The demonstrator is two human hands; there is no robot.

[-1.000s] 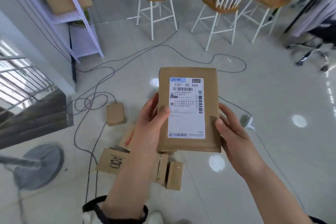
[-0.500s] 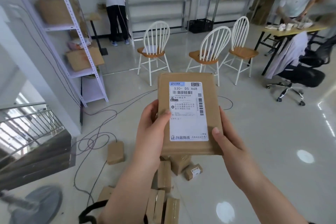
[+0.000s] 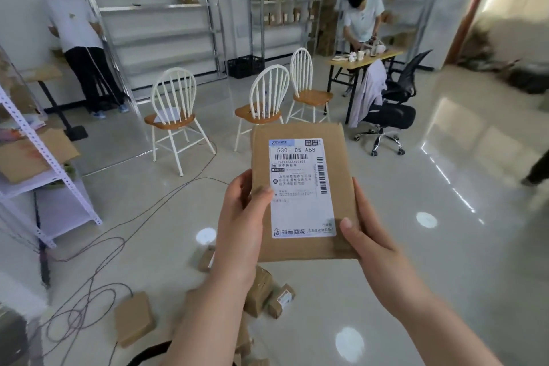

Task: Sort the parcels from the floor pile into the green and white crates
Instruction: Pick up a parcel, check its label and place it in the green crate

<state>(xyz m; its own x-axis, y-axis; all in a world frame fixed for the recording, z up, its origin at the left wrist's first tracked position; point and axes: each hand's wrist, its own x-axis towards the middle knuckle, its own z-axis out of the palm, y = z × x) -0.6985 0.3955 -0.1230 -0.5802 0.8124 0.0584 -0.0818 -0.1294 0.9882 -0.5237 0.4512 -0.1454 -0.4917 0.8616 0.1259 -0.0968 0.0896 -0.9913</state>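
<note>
I hold a flat brown cardboard parcel [image 3: 347, 187] upright in front of me, its white shipping label facing me. My left hand [image 3: 240, 217] grips its left edge with the thumb on the front. My right hand [image 3: 365, 235] grips the lower right edge, thumb on the front near the label's corner. Below, the floor pile of small brown parcels [image 3: 264, 294] lies partly hidden behind my left forearm. One separate flat parcel [image 3: 133, 318] lies to the left of the pile. No green or white crate is in view.
Three white spindle chairs [image 3: 173, 116] stand ahead. Cables [image 3: 98, 249] loop across the floor at left beside a white shelf unit [image 3: 44, 175]. Two people work at the back, by metal racks [image 3: 154, 9] and a table [image 3: 365, 56]. An office chair [image 3: 392, 110] is right.
My view has tilted up from the floor to the room. The parcel stays gripped in both hands, and the floor pile has dropped toward the bottom of the view.
</note>
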